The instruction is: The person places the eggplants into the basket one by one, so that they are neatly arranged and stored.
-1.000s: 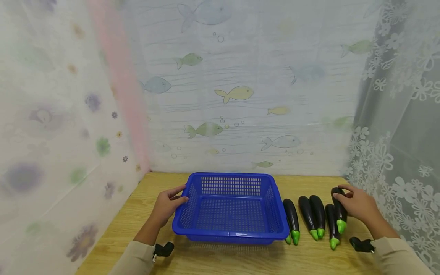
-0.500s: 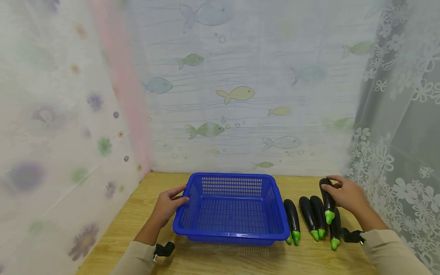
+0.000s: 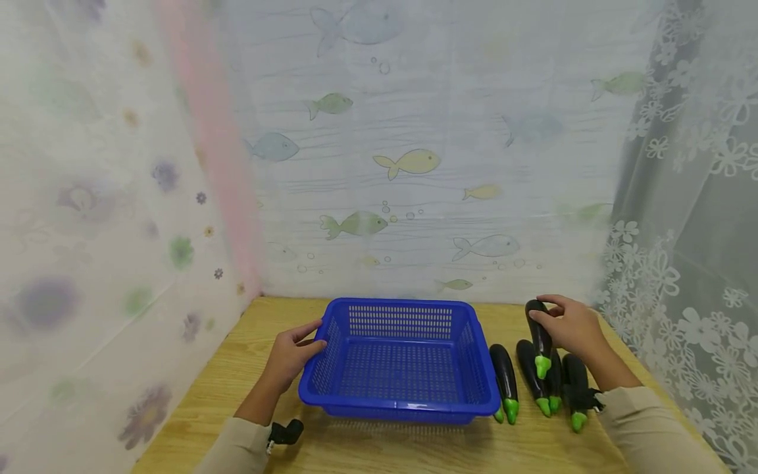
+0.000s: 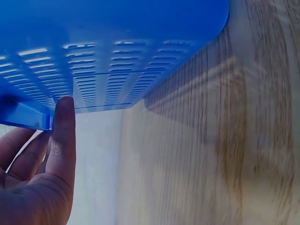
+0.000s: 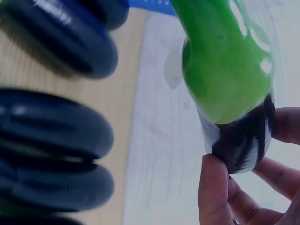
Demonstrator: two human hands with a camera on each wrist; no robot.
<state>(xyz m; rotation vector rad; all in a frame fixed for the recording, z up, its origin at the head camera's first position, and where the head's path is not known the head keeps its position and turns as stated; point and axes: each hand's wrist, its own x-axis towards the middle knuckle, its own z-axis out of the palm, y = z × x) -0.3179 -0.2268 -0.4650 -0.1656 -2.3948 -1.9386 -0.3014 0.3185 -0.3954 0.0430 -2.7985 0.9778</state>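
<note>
My left hand (image 3: 288,355) grips the left rim of a blue plastic basket (image 3: 398,406), thumb on one side and fingers on the other. In the left wrist view the thumb lies against the slotted wall (image 4: 108,84). A dark eggplant (image 3: 537,329) with a green cap is pinched by my right hand (image 3: 571,324), raised over a pair of eggplants (image 3: 530,372) on the table. Its green cap (image 5: 229,61) points toward the right wrist camera. Nothing lies inside the basket.
On the wooden table (image 3: 379,454), another eggplant (image 3: 503,378) lies close by the basket's right side, with one more partly hidden behind the rim. A further eggplant (image 3: 576,375) lies under the right wrist. A fish-print curtain (image 3: 414,197) hangs behind the table.
My right hand has lifted the eggplant from the far right of the row and carried it left, toward the basket. The left hand and basket have stayed put.
</note>
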